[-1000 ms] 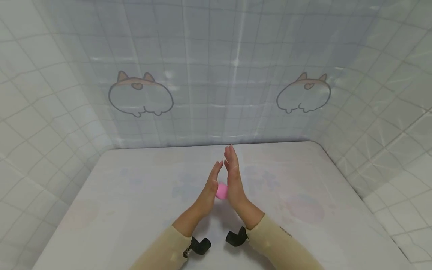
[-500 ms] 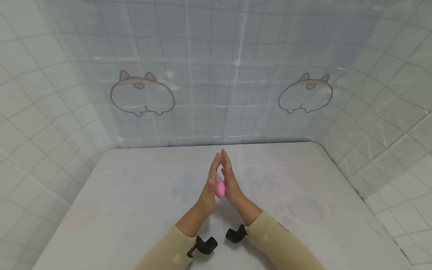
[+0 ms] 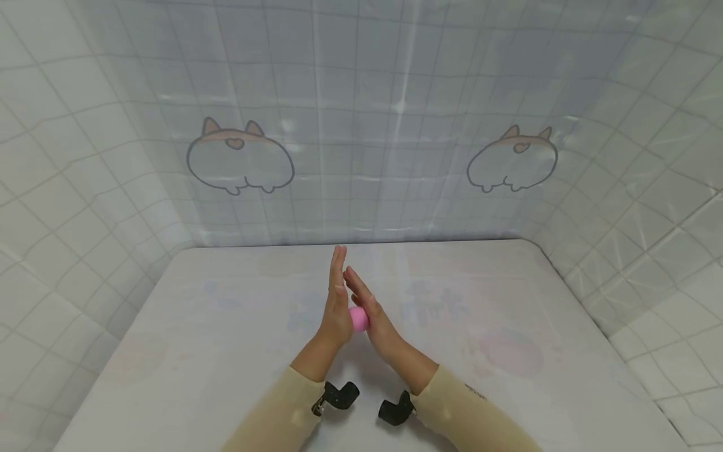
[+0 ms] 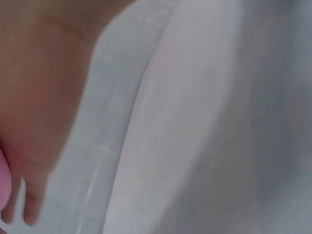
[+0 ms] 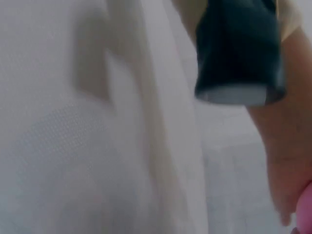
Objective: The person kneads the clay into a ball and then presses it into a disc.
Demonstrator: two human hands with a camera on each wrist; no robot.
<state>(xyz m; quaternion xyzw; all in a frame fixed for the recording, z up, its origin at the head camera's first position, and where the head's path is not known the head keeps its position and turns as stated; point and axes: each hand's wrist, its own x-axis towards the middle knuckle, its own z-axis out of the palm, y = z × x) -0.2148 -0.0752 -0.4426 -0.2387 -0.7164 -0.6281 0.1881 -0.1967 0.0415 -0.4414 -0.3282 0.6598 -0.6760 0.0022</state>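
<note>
A smooth pink ball (image 3: 358, 319), which looks like soft modelling clay, sits between my two palms over the middle of the table. My left hand (image 3: 336, 314) is flat against its left side, fingers straight and pointing away from me. From the right, my right hand (image 3: 380, 320) presses its palm to the ball, fingers also straight and slanting toward the left hand. The left fingertips reach farther forward than the right ones. Only a slice of the pink ball (image 4: 4, 183) shows at the left wrist view's edge; the right wrist view likewise cuts off the ball (image 5: 305, 214).
A white table (image 3: 226, 351) with faint printed patterns lies under the hands. Behind and beside it hang pale gridded curtains (image 3: 361, 157) with two dog drawings. Black wrist cameras (image 3: 341, 395) are fixed at the cream sleeves (image 3: 463, 402).
The hands have slid against each other, the left forward and the right back, both shifting left. Between them the pink ball has moved left and looked oval half a second ago, rounder now.
</note>
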